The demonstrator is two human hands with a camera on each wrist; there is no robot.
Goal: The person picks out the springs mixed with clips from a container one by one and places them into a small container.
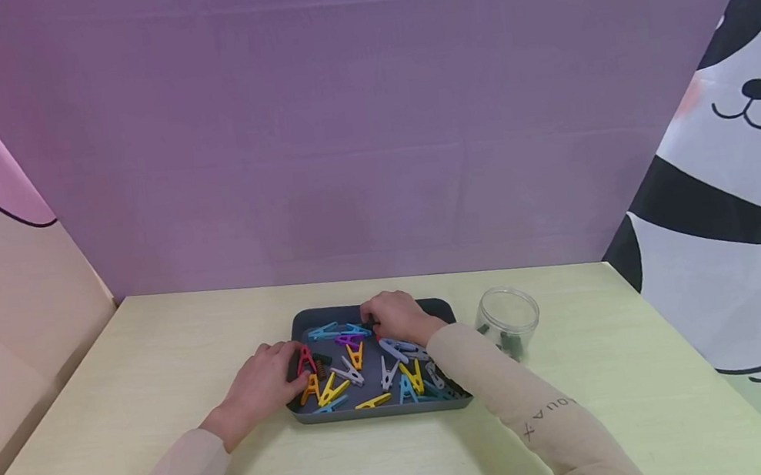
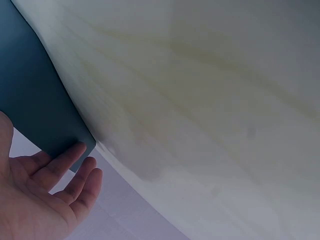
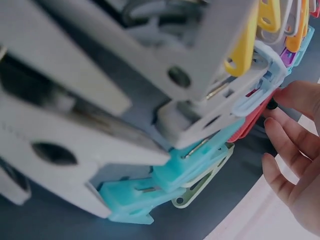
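Note:
A dark grey tray on the table holds several plastic clothes pegs in many colours, among them a yellow peg, a purple peg and a red peg. My left hand holds the tray's left side, thumb over the rim; in the left wrist view its fingers lie against the outer wall. At the tray's far side, my right hand pinches a small black object between thumb and forefinger. Its kind is mostly hidden. A red peg lies right beside those fingertips.
A clear open jar with a few dark green pieces inside stands right of the tray, close to my right forearm. A dark green piece lies among the pegs at the tray's left. A purple backdrop rises behind the table.

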